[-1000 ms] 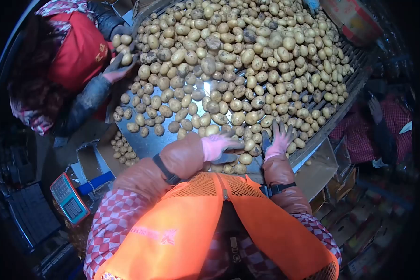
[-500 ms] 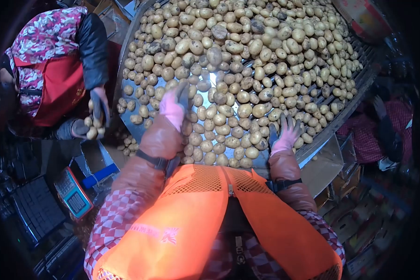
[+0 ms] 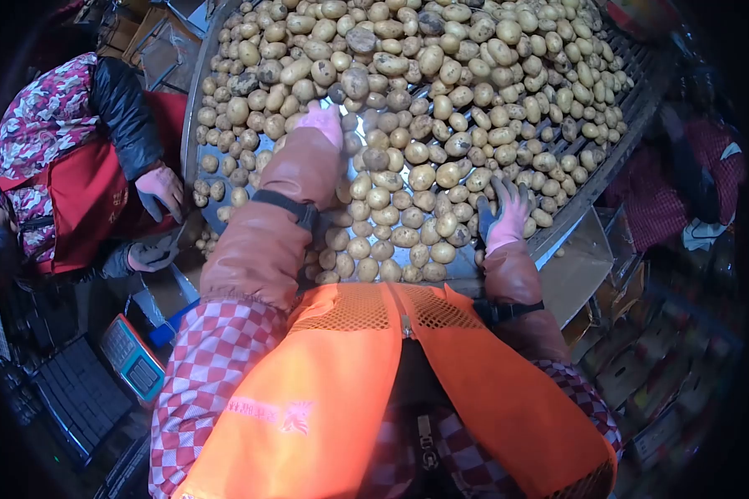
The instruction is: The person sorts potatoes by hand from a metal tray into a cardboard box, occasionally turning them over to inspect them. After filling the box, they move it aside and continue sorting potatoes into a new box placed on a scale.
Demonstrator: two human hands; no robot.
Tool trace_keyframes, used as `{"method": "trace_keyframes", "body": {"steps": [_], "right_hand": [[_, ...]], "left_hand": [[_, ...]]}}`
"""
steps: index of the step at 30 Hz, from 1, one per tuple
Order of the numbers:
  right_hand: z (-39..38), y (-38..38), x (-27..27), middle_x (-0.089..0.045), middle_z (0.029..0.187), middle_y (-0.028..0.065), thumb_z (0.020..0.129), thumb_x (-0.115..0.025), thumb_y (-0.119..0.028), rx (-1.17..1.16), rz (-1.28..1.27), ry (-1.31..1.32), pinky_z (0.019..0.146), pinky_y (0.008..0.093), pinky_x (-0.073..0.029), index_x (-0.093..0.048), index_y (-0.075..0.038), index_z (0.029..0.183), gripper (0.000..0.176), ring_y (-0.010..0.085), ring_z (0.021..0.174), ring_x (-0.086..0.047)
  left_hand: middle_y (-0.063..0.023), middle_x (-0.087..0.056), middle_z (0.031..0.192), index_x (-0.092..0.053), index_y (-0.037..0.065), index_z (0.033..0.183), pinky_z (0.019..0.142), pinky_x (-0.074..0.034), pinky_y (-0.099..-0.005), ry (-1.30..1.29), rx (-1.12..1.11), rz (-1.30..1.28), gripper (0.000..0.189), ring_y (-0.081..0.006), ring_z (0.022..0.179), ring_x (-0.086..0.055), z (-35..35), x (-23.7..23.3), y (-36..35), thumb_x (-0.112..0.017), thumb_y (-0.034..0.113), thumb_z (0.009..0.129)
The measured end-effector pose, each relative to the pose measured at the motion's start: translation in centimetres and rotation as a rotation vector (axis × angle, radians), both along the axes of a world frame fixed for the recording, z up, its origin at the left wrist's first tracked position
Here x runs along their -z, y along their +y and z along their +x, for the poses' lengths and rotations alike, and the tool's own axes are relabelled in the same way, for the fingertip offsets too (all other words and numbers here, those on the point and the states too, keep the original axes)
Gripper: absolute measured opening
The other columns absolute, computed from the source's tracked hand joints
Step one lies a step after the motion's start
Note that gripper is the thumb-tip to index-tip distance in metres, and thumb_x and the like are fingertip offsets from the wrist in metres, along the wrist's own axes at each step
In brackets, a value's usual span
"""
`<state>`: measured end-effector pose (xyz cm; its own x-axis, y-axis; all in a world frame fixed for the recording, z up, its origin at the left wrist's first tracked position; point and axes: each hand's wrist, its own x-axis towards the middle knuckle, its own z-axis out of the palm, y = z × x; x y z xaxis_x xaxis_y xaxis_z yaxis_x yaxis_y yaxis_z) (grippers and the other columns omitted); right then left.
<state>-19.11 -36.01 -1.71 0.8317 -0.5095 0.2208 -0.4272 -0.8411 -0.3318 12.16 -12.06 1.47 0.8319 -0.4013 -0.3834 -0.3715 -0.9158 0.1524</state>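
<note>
Many potatoes [image 3: 379, 198] lie spread over a metal sorting table [image 3: 404, 254], heaped thickest at the far side. My left hand [image 3: 320, 125], in a pink glove, reaches far in among them. Its fingertips bend down out of sight, so I cannot make out its grip. On the right of the near potatoes, my right hand [image 3: 506, 218], in a pink and grey glove, rests with fingers stretched and apart against several potatoes by the table's side. Nothing is held in it.
A co-worker [image 3: 66, 158] bends at the left, gloved hands beside the table. Another person [image 3: 682, 191] is at the right. A cardboard box [image 3: 576, 268] stands below the right edge. A digital scale [image 3: 133, 358] sits at lower left.
My left hand has pushed farther forward into the potatoes. My right hand stays at the side, fingers still spread. The left co-worker's hands held potatoes before and now show none.
</note>
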Motion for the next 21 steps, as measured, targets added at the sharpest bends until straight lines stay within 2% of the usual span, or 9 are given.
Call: {"method": "trace_keyframes", "body": {"steps": [3, 7, 9, 13, 15, 17, 18, 19, 21], "right_hand": [[0.2, -0.8, -1.2, -0.056, 0.133, 0.0153, 0.085, -0.072, -0.021, -0.044, 0.021, -0.054, 0.112, 0.0517, -0.034, -0.061, -0.015, 0.131, 0.048, 0.0411, 0.128, -0.046], [2.5, 0.9, -3.8, -0.057, 0.132, 0.0183, 0.087, -0.069, -0.011, -0.010, 0.003, -0.179, 0.108, 0.0468, -0.041, -0.064, -0.009, 0.125, 0.039, 0.0388, 0.126, -0.050], [4.8, 2.0, -4.3, -0.061, 0.126, 0.0175, 0.083, -0.071, -0.011, -0.155, 0.263, -0.411, 0.101, 0.0463, -0.045, -0.066, -0.011, 0.122, 0.039, 0.0377, 0.118, -0.056], [7.6, 3.3, -3.8, -0.067, 0.117, 0.0184, 0.089, -0.067, -0.006, -0.285, 0.390, -0.263, 0.097, 0.0378, -0.050, -0.065, -0.004, 0.122, 0.033, 0.0327, 0.110, -0.065], [9.5, 4.5, -4.6, -0.067, 0.117, 0.0198, 0.090, -0.067, -0.013, -0.295, 0.416, -0.200, 0.098, 0.0383, -0.050, -0.063, -0.006, 0.125, 0.036, 0.0358, 0.110, -0.064], [12.1, 5.3, -4.4, -0.063, 0.127, 0.0211, 0.091, -0.066, -0.019, -0.222, 0.424, 0.082, 0.102, 0.0405, -0.047, -0.057, -0.010, 0.134, 0.045, 0.0386, 0.115, -0.061], [13.3, 5.9, -4.1, -0.057, 0.135, 0.0223, 0.091, -0.067, -0.024, -0.219, 0.301, 0.238, 0.106, 0.0430, -0.044, -0.047, -0.014, 0.144, 0.057, 0.0401, 0.121, -0.057], [14.6, 6.0, -3.5, -0.052, 0.140, 0.0233, 0.090, -0.067, -0.028, -0.219, 0.299, 0.448, 0.109, 0.0439, -0.041, -0.039, -0.015, 0.149, 0.066, 0.0405, 0.125, -0.053], [16.5, 7.3, -4.5, -0.053, 0.139, 0.0232, 0.088, -0.069, -0.031, -0.224, 0.153, 0.677, 0.108, 0.0443, -0.041, -0.037, -0.017, 0.150, 0.071, 0.0404, 0.126, -0.053]], "left_hand": [[-0.0241, -0.046, 0.132, -0.060, 0.011, 0.121, 0.093, -0.051, -0.0471, -0.013, 0.019, -0.041, 0.030, -0.0390, 0.112, -0.060, -2.3, 0.3, 1.0, -0.043, 0.016, 0.096], [-0.0248, -0.054, 0.123, -0.061, 0.012, 0.119, 0.092, -0.051, -0.0469, -0.027, 0.025, -0.092, 0.029, -0.0399, 0.109, -0.061, -2.8, 0.9, 1.7, -0.057, 0.015, 0.090], [-0.0235, -0.057, 0.123, -0.062, 0.013, 0.118, 0.091, -0.051, -0.0456, -0.032, 0.005, -0.145, 0.033, -0.0390, 0.109, -0.062, -3.0, -0.3, 1.9, -0.064, 0.012, 0.085], [-0.0191, -0.064, 0.113, -0.061, 0.015, 0.123, 0.091, -0.053, -0.0395, -0.035, -0.289, -0.495, 0.052, -0.0347, 0.105, -0.064, -4.4, -1.0, 3.4, -0.079, 0.014, 0.074], [-0.0195, -0.065, 0.114, -0.061, 0.012, 0.124, 0.091, -0.052, -0.0365, 0.426, -0.607, -1.007, 0.047, -0.0324, 0.108, -0.064, -6.8, -0.7, 5.2, -0.075, 0.013, 0.078], [-0.0198, -0.059, 0.121, -0.062, 0.011, 0.121, 0.081, -0.056, -0.0389, 0.377, -0.092, -1.230, 0.043, -0.0345, 0.102, -0.065, -9.4, 1.6, 9.2, -0.067, -0.005, 0.081], [-0.0169, -0.059, 0.122, -0.055, 0.013, 0.131, 0.082, -0.055, -0.0402, -0.261, 0.405, -1.063, 0.055, -0.0316, 0.103, -0.064, -11.1, 0.2, 10.5, -0.066, -0.008, 0.082], [-0.0116, -0.058, 0.125, -0.048, 0.014, 0.140, 0.078, -0.055, -0.0369, -0.170, 0.439, -1.460, 0.063, -0.0271, 0.104, -0.063, -11.9, 2.4, 10.6, -0.063, -0.009, 0.084], [-0.0097, -0.056, 0.129, -0.045, 0.015, 0.144, 0.074, -0.053, -0.0310, 1.353, -0.561, -1.827, 0.064, -0.0235, 0.105, -0.061, -14.5, 0.8, 13.1, -0.060, -0.010, 0.086]]}}
